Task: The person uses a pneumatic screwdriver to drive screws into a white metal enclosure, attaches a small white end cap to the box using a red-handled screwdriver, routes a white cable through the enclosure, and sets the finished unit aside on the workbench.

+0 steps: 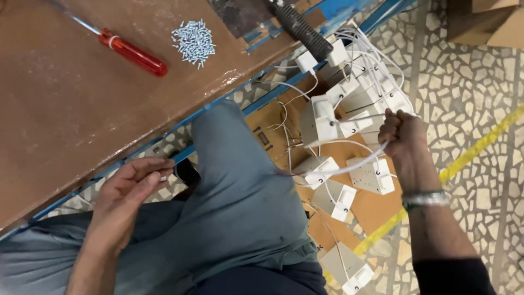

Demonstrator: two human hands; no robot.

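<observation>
One screwdriver (131,52), perhaps ten adapters (322,121).

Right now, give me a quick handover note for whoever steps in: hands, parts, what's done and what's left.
Right hand: fist shut on white cables from the white units piled on cardboard on the floor.
Left hand: open, empty, by the table edge.
On the table: red screwdriver and screw pile, both untouched.
Done: nothing visibly finished.
Left: units still tangled on the floor.
</observation>
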